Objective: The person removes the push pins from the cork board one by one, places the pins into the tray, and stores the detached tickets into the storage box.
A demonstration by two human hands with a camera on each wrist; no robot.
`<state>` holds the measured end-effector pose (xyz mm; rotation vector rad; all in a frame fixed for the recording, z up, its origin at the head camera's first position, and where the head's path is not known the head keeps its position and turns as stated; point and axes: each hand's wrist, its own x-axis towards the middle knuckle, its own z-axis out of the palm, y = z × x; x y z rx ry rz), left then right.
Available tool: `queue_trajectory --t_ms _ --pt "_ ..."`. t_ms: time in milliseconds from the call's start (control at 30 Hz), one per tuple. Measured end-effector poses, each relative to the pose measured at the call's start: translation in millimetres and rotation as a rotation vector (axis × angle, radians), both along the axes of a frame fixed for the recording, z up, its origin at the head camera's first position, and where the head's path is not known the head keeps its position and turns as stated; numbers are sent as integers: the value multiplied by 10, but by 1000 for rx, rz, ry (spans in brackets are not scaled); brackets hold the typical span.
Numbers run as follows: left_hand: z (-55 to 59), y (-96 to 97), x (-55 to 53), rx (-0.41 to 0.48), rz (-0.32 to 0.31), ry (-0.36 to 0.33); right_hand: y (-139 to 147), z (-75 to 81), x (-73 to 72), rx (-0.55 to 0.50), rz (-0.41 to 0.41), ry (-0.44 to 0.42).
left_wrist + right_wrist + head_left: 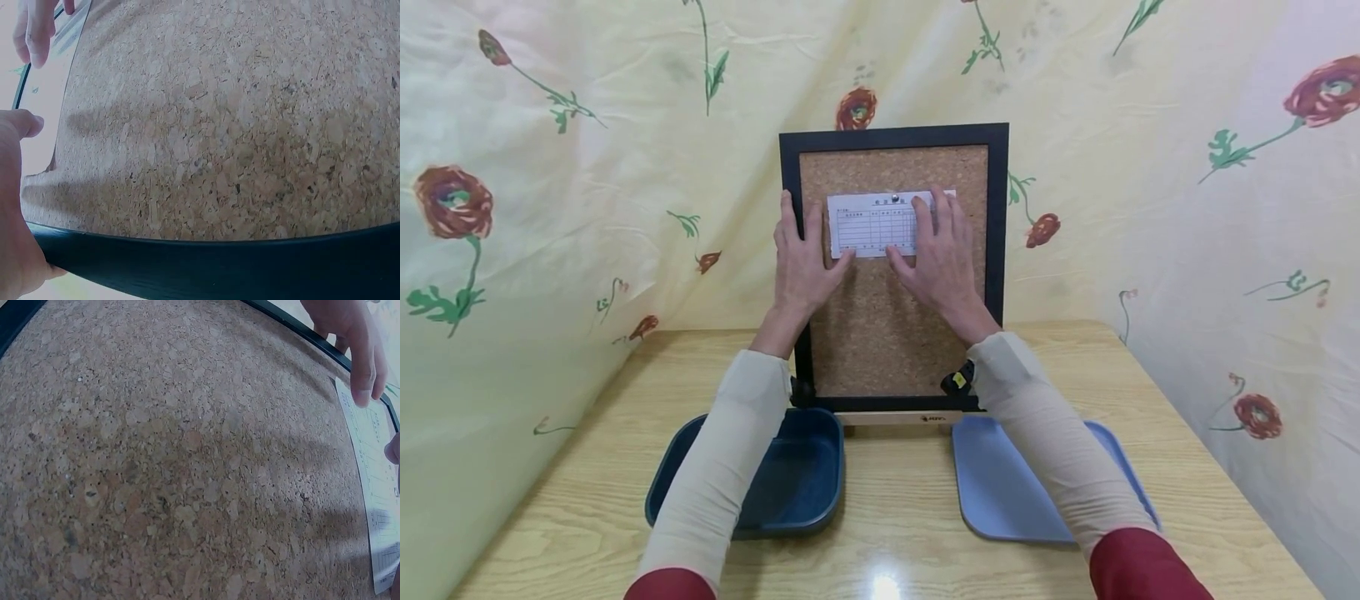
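A printed paper form [871, 227] lies flat against the upper part of a black-framed cork board [887, 333]. A small shiny round pin head [895, 198] shows at the form's top edge. My left hand [801, 258] rests at the board's left side, its fingers extended over the frame and cork and its thumb at the form's lower left edge. Over the form's right part lies my right hand [943, 258], fingertips on the paper's upper area and thumb at its lower edge. In the right wrist view the form [369, 487] runs along the right edge.
The board stands upright on a light wooden base [898, 418] on the wood-grain table [895, 500]. A dark blue bin [805, 483] sits under my left forearm, a light blue tray [1007, 492] under my right. Flowered cloth [722, 150] hangs behind.
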<state>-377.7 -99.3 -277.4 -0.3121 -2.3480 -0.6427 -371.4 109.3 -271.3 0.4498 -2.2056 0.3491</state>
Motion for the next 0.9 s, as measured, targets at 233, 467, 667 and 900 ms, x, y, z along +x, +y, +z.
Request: queue_trajectory --t_ms 233,467,667,900 --pt "-20 27 -17 -3 17 19 -35 -18 -23 -3 -13 5" --pt "-50 45 -41 6 32 22 -63 -42 -56 -2 -39 12" --pt "-59 79 -52 20 50 23 -80 -54 -84 2 -67 21" --pt "-68 113 -60 42 60 37 -97 -53 -102 -15 -76 50"
